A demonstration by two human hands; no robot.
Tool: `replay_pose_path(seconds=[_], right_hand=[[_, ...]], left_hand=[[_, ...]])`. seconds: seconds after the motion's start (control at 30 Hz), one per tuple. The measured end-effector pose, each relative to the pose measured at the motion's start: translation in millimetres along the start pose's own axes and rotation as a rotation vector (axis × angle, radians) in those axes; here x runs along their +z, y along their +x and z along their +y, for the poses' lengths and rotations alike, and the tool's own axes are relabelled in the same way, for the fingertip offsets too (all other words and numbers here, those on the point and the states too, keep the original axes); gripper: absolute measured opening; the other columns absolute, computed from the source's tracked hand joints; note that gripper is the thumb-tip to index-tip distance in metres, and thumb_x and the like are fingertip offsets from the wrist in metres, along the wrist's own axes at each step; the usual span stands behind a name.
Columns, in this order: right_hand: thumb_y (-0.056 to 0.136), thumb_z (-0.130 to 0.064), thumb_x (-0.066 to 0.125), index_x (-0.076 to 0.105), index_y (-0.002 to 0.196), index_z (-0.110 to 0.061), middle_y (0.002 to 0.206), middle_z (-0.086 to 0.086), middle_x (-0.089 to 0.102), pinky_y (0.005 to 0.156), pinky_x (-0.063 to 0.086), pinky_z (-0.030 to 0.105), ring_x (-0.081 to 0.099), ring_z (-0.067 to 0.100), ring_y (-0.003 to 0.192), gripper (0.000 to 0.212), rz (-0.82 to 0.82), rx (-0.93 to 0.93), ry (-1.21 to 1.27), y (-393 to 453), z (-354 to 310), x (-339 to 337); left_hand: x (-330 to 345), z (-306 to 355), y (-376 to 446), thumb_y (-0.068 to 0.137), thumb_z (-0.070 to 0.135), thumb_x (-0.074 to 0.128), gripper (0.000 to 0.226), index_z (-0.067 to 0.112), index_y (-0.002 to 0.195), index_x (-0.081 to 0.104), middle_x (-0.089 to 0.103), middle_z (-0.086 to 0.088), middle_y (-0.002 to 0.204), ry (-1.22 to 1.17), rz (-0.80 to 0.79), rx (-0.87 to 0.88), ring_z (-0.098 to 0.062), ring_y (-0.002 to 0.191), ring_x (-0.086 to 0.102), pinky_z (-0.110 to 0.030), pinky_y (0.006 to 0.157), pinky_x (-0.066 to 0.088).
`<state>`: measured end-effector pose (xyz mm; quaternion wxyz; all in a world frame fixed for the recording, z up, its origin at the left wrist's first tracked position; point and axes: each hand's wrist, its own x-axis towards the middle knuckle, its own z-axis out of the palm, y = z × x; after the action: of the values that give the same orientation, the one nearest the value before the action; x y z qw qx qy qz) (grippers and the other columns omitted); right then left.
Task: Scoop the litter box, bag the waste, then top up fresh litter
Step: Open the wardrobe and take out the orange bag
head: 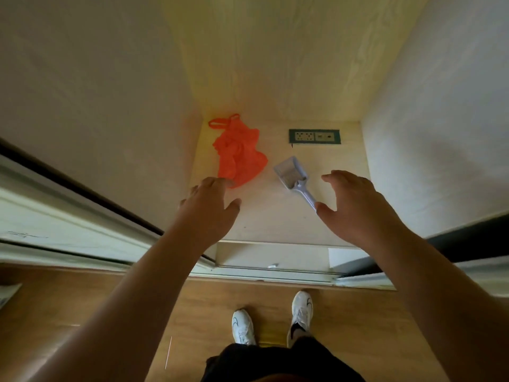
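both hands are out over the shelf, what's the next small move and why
Probably lower the right hand and close its fingers round the handle of the litter scoop. The handle points towards that hand, whose thumb sits right by its end, and neither hand holds anything. The left hand hovers open beside the orange plastic bag, well placed to take it next.

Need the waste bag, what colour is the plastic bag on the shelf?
Orange, seen in the head view: the plastic bag.
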<state>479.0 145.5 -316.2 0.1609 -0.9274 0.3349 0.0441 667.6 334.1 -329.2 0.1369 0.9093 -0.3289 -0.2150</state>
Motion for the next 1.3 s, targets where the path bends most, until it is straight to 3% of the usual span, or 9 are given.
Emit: replay_pose_path(seconds=[0.5,0.63,0.73,0.93,1.13,1.3], right_hand=[[0.097,-0.039,0.061,0.046,0.144,-0.020,0.145,0.001,0.052,0.091,0.044,0.033,0.049,0.025,0.131,0.053,-0.138,-0.071,0.048,96,37,30],[0.095,-0.039,0.063,0.046,0.143,-0.019,0.141,0.003,0.054,0.095,0.049,0.039,0.050,0.026,0.128,0.055,-0.141,-0.082,0.087,119,26,40],[0.093,-0.038,0.065,0.046,0.145,-0.021,0.141,0.004,0.056,0.096,0.053,0.042,0.053,0.028,0.126,0.058,-0.135,-0.105,0.139,136,15,47],[0.095,-0.036,0.060,0.036,0.154,-0.027,0.156,0.000,0.041,0.110,0.042,0.046,0.038,0.028,0.142,0.064,-0.182,-0.081,0.208,162,-8,57],[0.096,-0.035,0.059,0.035,0.155,-0.026,0.155,0.000,0.042,0.110,0.039,0.043,0.040,0.026,0.140,0.064,-0.207,-0.063,0.201,178,-20,67],[0.097,-0.037,0.059,0.031,0.157,-0.025,0.160,0.000,0.037,0.114,0.040,0.045,0.041,0.025,0.142,0.068,-0.221,-0.041,0.234,187,-28,68]], left_hand=[[52,20,79,0.101,0.041,0.058,0.052,0.027,0.150,0.046,0.043,-0.005,0.154,-0.071,-0.011,-0.122,-0.033,0.137,0.044,-0.054,0.112,0.041],[60,6,121,0.098,0.039,0.061,0.058,0.027,0.152,0.045,0.040,-0.007,0.156,-0.053,-0.026,-0.131,-0.035,0.139,0.043,-0.054,0.114,0.040],[67,-8,156,0.097,0.039,0.062,0.064,0.032,0.156,0.039,0.030,-0.008,0.164,-0.034,-0.054,-0.139,-0.038,0.146,0.036,-0.053,0.118,0.036],[76,-30,207,0.097,0.041,0.062,0.064,0.040,0.156,0.038,0.010,-0.008,0.172,0.000,-0.126,-0.226,-0.043,0.151,0.027,-0.046,0.121,0.033],[86,-35,237,0.100,0.044,0.060,0.061,0.034,0.157,0.040,0.007,-0.012,0.172,0.028,-0.163,-0.211,-0.040,0.154,0.023,-0.038,0.122,0.025],[90,-41,253,0.099,0.047,0.060,0.078,0.020,0.164,0.026,0.012,-0.011,0.173,-0.003,-0.212,-0.237,-0.041,0.153,0.028,-0.042,0.122,0.030]])
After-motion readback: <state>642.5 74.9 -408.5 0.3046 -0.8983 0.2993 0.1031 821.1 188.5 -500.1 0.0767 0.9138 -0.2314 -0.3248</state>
